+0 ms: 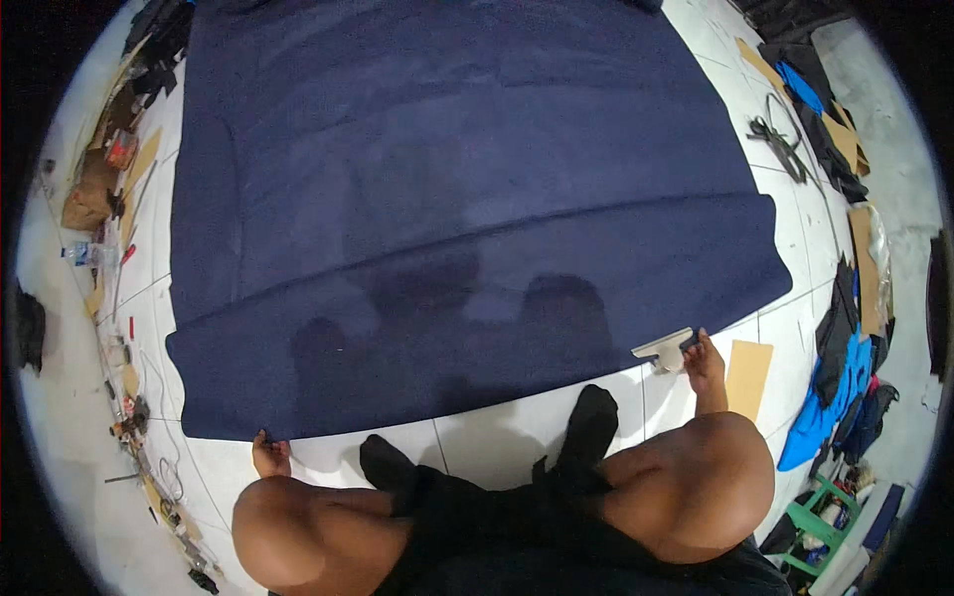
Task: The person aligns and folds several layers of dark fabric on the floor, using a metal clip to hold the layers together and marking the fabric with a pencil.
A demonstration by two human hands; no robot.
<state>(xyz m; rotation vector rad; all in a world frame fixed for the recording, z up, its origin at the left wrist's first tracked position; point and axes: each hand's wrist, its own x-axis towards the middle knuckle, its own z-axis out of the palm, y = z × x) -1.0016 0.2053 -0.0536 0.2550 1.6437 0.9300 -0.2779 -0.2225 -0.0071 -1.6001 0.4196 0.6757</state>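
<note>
While arms spread, both hands point(270, 455) pinch navy cloth point(467, 199).

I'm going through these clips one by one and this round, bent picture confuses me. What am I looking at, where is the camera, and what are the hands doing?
There is no machine here: a person wears a wide fisheye camera on the head, looking down, so straight lines bend near the rim. The bare arms coming in from the bottom are the person's own.

A big dark blue cloth lies spread on a white tiled floor, folded so a second layer edge runs across it. The left hand pinches the cloth's near left corner. The right hand is at the near right edge, beside a pale flat piece; whether it grips that piece I cannot tell.

Brown cardboard lies right of that hand. Cloth scraps in black and bright blue are piled along the right, and small clutter lines the left.
</note>
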